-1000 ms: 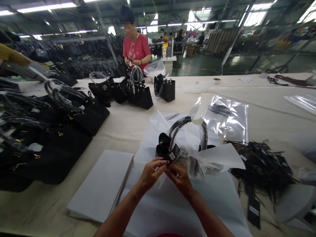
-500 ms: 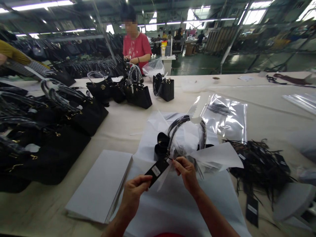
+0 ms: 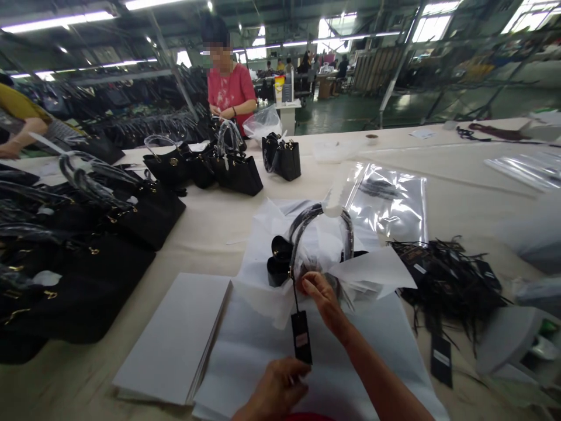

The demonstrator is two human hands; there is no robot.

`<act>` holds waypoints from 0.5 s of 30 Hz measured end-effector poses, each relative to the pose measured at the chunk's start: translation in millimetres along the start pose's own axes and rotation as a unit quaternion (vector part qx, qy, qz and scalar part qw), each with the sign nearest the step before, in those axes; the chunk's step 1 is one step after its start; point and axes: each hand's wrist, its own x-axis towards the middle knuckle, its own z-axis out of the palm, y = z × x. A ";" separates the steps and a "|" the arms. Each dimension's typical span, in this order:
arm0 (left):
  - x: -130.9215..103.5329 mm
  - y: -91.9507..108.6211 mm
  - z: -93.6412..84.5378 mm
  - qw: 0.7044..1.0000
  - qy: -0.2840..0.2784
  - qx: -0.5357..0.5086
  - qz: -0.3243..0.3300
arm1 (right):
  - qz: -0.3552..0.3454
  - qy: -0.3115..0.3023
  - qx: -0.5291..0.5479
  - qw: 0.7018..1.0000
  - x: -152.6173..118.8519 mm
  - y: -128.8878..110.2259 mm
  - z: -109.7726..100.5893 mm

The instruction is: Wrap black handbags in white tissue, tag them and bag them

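Note:
In front of me a handbag with arched, plastic-wrapped handles (image 3: 299, 234) sits among white tissue paper (image 3: 372, 272). A black hang tag (image 3: 301, 336) is tied by a dark cord to the base of the handle, and the cord runs straight down. My left hand (image 3: 280, 386) pinches the tag's lower end. Beside the cord's upper end, my right hand (image 3: 326, 304) is closed at the handle base; what its fingertips hold is hidden. Black rounded pieces (image 3: 280, 260) show at the bag's left side.
A stack of white sheets (image 3: 175, 339) lies at left, with black handbags (image 3: 118, 275) beyond. Several bags (image 3: 239, 172) stand farther back, near a person in red (image 3: 230, 88). Clear plastic bags (image 3: 390, 199) and a pile of black tags (image 3: 447, 280) lie at right.
The tag has swung from a slant toward the left to hanging straight down toward me. My left hand has moved down and right with it, while my right hand stays near the handle base.

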 end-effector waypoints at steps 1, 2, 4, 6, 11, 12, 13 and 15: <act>4.7 12.3 -7.6 0.996 0.018 0.059 0.058 | -0.010 0.020 -0.035 0.999 -7.4 1.3 -3.0; 9.6 28.6 -18.8 0.985 0.058 0.107 0.119 | -0.028 0.056 -0.078 0.995 -16.7 3.7 -5.4; 23.2 70.5 -48.8 0.943 0.197 0.157 0.216 | -0.074 0.122 -0.157 0.977 -38.4 11.7 -6.9; 46.1 118.7 -81.5 0.894 0.278 0.180 0.300 | -0.111 0.084 -0.214 0.967 -58.8 23.7 -2.6; 123.7 219.7 -117.8 0.921 0.142 0.118 0.343 | -0.027 -0.064 -0.308 0.949 -67.2 64.7 14.0; 134.0 232.5 -114.9 0.939 0.086 0.104 0.317 | 0.003 -0.051 -0.300 0.953 -60.8 73.0 13.5; 140.6 242.5 -110.2 0.953 0.033 0.092 0.287 | 0.026 -0.041 -0.283 0.958 -52.5 80.3 11.3; 142.8 254.6 -98.9 0.969 -0.033 0.070 0.236 | 0.050 -0.034 -0.237 0.970 -33.6 90.8 3.6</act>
